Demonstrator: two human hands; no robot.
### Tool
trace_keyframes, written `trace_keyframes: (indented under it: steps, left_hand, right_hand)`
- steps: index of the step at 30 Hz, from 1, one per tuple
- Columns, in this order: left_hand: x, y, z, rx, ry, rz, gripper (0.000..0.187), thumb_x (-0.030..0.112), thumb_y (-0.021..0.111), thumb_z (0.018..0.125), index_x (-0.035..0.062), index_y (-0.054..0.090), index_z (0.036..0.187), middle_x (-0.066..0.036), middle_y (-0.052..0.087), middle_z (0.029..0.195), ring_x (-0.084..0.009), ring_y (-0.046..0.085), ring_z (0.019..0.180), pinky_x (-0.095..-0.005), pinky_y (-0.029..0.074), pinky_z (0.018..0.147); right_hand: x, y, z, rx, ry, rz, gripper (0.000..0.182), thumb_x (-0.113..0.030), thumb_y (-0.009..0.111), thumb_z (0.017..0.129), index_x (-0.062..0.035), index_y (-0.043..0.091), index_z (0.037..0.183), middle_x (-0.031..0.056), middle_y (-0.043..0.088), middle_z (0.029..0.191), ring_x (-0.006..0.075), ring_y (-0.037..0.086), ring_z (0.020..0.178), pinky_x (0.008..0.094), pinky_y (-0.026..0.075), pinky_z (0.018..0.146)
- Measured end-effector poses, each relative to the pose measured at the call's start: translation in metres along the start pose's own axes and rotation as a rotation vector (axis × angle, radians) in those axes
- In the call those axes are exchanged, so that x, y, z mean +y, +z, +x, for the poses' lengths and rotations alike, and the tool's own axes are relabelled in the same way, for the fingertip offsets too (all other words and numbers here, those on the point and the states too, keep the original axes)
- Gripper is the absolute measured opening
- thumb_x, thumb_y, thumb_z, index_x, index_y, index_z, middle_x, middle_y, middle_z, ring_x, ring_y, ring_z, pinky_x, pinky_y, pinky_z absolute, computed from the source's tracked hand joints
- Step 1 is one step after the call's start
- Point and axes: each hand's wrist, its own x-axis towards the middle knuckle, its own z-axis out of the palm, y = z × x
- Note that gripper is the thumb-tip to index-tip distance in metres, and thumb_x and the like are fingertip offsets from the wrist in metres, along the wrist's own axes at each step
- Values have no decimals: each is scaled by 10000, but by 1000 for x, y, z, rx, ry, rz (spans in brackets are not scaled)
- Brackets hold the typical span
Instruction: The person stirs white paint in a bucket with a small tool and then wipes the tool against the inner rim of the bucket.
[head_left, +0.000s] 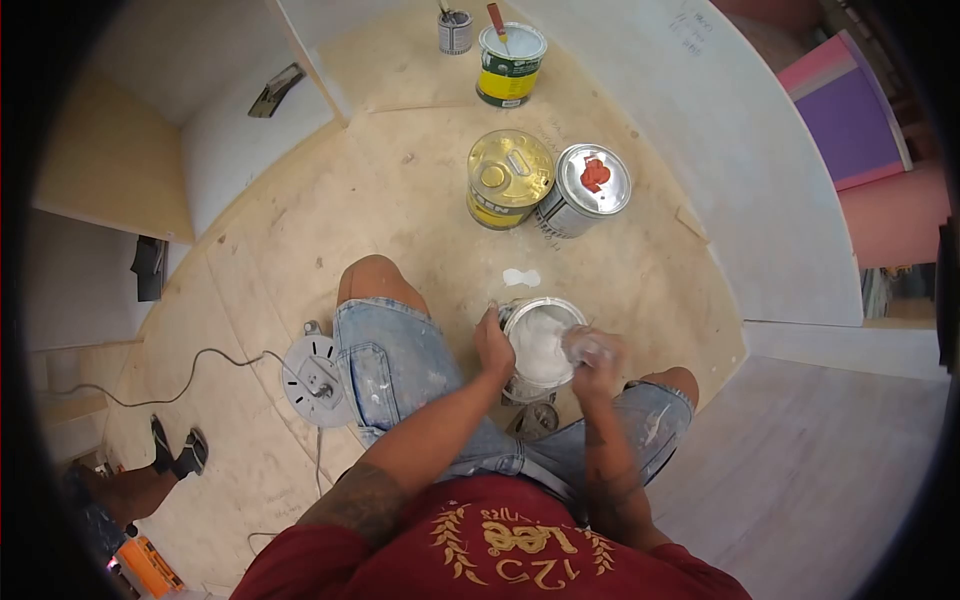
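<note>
An open can of white paint (540, 340) stands on the wooden floor between my knees. My left hand (494, 345) is wrapped round the can's left side. Over the right part of the opening is my right hand (594, 352), blurred, with its fingers closed; what it holds is too smeared to make out. Beyond the can lies a white paint spot (520, 277). Farther forward, a gold can (510, 170) with a closed cap touches a silver-lidded can (592, 180) marked with red.
A green and yellow bucket (510, 75) holding a brush stands at the top beside a small can (455, 32). A cable reel (315, 380) is left of my knee. Pale panels (800, 180) curve along the right. Another person's feet (180, 450) are at lower left.
</note>
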Motion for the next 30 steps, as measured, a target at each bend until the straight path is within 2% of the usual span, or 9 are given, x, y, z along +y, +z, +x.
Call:
trace_keyframes:
  steps: [3, 5, 8, 12, 15, 18, 20, 24, 30]
  left_hand:
    - [-14, -2, 6, 5, 12, -9, 524, 350, 430, 988, -128, 636, 1049, -245, 674, 995, -301, 611, 915, -387, 438, 892]
    - [-15, -6, 5, 19, 16, 34, 527, 352, 432, 987, -130, 633, 1058, -247, 674, 996, -302, 614, 917, -386, 439, 893]
    - [-6, -7, -7, 21, -28, 7, 543, 363, 438, 986, -137, 628, 1074, -254, 673, 1032, -304, 615, 951, -385, 437, 899]
    - [-9, -4, 4, -19, -22, -33, 551, 367, 443, 985, -135, 616, 1129, -255, 665, 1086, -304, 611, 1002, -374, 431, 915]
    - [-17, -2, 9, -11, 13, -50, 547, 367, 442, 987, -130, 616, 1137, -246, 666, 1090, -296, 609, 1005, -369, 428, 924]
    - [-8, -1, 11, -8, -4, -21, 549, 371, 442, 989, -130, 617, 1128, -241, 668, 1083, -292, 608, 1000, -369, 427, 928]
    - [-11, -7, 1, -17, -41, 20, 550, 374, 443, 990, -132, 619, 1116, -240, 668, 1080, -293, 608, 997, -370, 427, 928]
    - [-3, -3, -1, -2, -33, -60, 545, 376, 441, 991, -133, 625, 1053, -228, 673, 1041, -278, 607, 965, -367, 433, 903]
    - [9, 2, -1, 0, -19, -30, 526, 370, 436, 997, -114, 642, 1004, -192, 676, 992, -247, 598, 899, -367, 443, 868]
  right_hand:
    - [19, -5, -8, 136, -23, 116, 166, -73, 474, 862, 16, 520, 729, 85, 487, 635, 186, 407, 500, 328, 365, 508]
    - [-18, -7, -3, -75, 126, -672, 162, -125, 468, 841, 17, 537, 877, 144, 551, 672, 265, 521, 587, 358, 452, 606]
    - [-72, 14, 39, -263, 8, 181, 120, -65, 483, 846, 32, 547, 875, 168, 602, 767, 248, 554, 646, 348, 469, 628]
    - [6, -15, 1, -206, 95, 63, 148, -85, 517, 840, 39, 536, 763, 159, 606, 756, 235, 558, 662, 325, 459, 629]
    - [-3, -7, -1, -52, 116, -727, 309, -206, 546, 851, 29, 515, 652, 149, 571, 670, 238, 528, 624, 332, 441, 625]
    - [-58, 23, 33, 144, 337, -283, 304, -125, 520, 815, 19, 448, 557, 90, 486, 557, 192, 425, 489, 300, 322, 477]
    - [-73, 11, 43, -236, 91, 84, 247, -155, 481, 906, 51, 536, 780, 140, 528, 622, 223, 479, 562, 336, 425, 599]
    - [14, -16, 4, -317, 9, 96, 162, -80, 456, 905, 55, 541, 873, 146, 531, 630, 215, 472, 555, 330, 426, 588]
    - [-67, 26, 28, 221, 404, -265, 219, -87, 466, 855, 29, 509, 674, 105, 519, 641, 193, 491, 580, 304, 392, 550]
